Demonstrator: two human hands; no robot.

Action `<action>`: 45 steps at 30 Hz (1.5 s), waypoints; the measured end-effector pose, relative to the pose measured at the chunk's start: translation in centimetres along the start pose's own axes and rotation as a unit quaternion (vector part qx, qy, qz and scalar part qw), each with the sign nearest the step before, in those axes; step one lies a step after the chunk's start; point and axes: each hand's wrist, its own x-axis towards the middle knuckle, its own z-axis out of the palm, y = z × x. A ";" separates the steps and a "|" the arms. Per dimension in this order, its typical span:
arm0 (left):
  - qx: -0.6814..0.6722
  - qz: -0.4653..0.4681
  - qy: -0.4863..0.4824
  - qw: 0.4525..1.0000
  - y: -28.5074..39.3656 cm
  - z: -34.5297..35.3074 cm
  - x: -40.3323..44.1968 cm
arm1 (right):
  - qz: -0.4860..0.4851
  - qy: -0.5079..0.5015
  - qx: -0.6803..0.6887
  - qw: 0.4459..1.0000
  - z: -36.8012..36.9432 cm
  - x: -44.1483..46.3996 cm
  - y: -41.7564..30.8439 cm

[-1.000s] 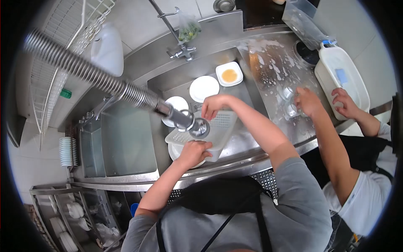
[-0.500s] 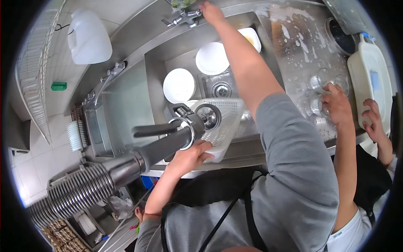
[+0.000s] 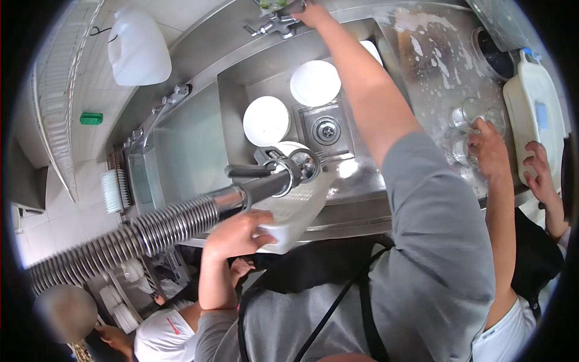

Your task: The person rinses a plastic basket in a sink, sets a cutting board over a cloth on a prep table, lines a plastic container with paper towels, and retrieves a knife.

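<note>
My left hand (image 3: 237, 234) is closed on the near end of a white perforated plastic basket (image 3: 289, 220), which is tilted over the sink's front edge. The spray hose's head (image 3: 303, 165) hangs above the basket and covers part of it. Stretched to the back wall, my right hand (image 3: 312, 15) has its fingers closed at the handle of a metal tap (image 3: 276, 25). A round white bowl (image 3: 266, 121) and a white plate (image 3: 315, 83) lie in the sink (image 3: 250, 81), near its drain (image 3: 326, 130). Another white dish (image 3: 371, 52) is partly hidden behind my right arm.
A co-worker's hands (image 3: 490, 151) are at clear glasses (image 3: 464, 113) on the soapy counter at right, beside a cream tub (image 3: 522, 114). A water-filled basin (image 3: 190, 139) adjoins the sink at left. The coiled hose (image 3: 175, 223) crosses the foreground. Another person (image 3: 160, 335) is at lower left.
My left hand has drawn the basket left and toward me. The spray head now hangs slightly farther right. Another person has come into view at lower left. My right hand stays at the tap.
</note>
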 end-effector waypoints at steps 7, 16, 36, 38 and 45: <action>-0.073 -0.083 0.010 0.994 -4.6 -4.3 -7.4 | -0.071 -0.115 -0.004 0.991 -3.9 -11.8 5.0; -0.394 -0.080 0.384 0.831 -14.6 -5.9 -13.7 | 0.018 -0.104 0.075 0.992 -8.9 -30.0 9.0; -0.637 0.079 0.390 0.661 -38.9 -9.1 -7.2 | 0.141 0.223 0.269 0.926 -9.0 -61.1 -1.8; -0.592 0.048 0.430 0.680 -35.5 -9.4 -9.2 | 0.126 0.223 0.194 0.947 -9.6 -63.9 -2.5; -0.306 0.151 0.360 0.868 -16.2 -8.1 -23.0 | 0.218 0.239 0.118 0.939 -9.1 -77.7 -2.3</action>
